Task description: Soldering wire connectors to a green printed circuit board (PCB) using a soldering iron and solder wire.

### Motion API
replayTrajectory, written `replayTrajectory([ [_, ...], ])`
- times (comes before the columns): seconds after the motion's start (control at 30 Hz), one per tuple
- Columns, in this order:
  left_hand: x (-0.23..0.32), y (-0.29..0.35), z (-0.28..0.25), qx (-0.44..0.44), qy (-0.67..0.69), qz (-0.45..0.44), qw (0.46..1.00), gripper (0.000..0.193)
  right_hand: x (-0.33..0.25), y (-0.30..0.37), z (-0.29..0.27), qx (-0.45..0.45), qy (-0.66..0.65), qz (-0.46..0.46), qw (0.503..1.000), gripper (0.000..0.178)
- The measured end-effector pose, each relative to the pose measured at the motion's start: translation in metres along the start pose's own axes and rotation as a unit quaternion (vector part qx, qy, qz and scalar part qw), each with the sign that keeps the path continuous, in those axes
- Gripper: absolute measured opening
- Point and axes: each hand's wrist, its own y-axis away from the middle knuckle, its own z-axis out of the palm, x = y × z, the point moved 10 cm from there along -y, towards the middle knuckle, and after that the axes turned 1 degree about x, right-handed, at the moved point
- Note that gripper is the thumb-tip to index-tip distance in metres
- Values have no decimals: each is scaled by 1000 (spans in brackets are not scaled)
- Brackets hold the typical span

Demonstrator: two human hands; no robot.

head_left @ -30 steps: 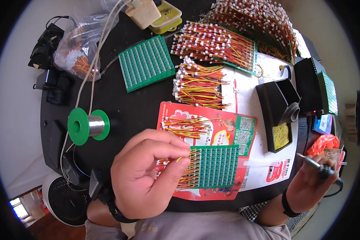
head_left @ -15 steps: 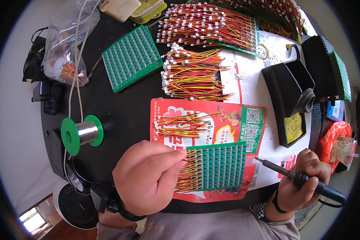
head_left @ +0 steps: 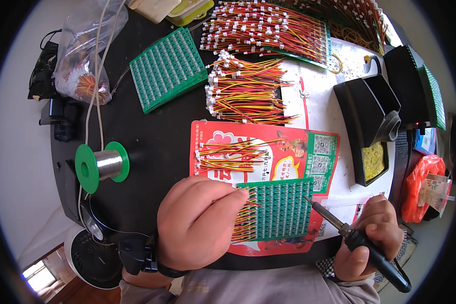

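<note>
My right hand (head_left: 372, 237) is wrapped round the black handle of a soldering iron (head_left: 331, 217), whose tip reaches over the right edge of a green circuit board panel (head_left: 283, 210). Rows of small pads cover the panel, and red, yellow and black wires (head_left: 244, 225) run along its left side. At the panel's upper left, the fingers of my left hand (head_left: 202, 223) are pinched together on a wire (head_left: 255, 203) whose end shows beyond the fingertips. Beneath the panel lies a red printed sheet (head_left: 261, 130). Loose wires with white connectors (head_left: 233, 158) rest on that sheet.
A solder spool (head_left: 109, 164) with green flanges stands on the left. Behind are stacked green panels (head_left: 167, 71), a wire bundle (head_left: 245, 91) and wired panels (head_left: 266, 30). A black iron stand (head_left: 362, 109) with a yellow sponge (head_left: 373, 163) sits at right.
The soldering iron has moved left, its tip going from beside the panel to over its right edge. My left hand has shifted slightly right, still pinched.
</note>
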Motion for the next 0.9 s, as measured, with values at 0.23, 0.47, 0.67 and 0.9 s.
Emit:
replayTrajectory([
  [0.23,0,1,8,-15,-10,-4,1000,26,5,0,1,9,-4,19,1000,44],
  [0.47,0,1,21,-73,-11,-3,997,23,7,-2,-2,44,-37,-8,998,41],
  [0.67,2,0,21,-76,4,5,997,22,4,-4,-2,41,-30,-13,999,39],
  [0.9,1,-9,-4,-7,9,-18,1000,25,7,-1,-1,36,-38,16,998,38],
])
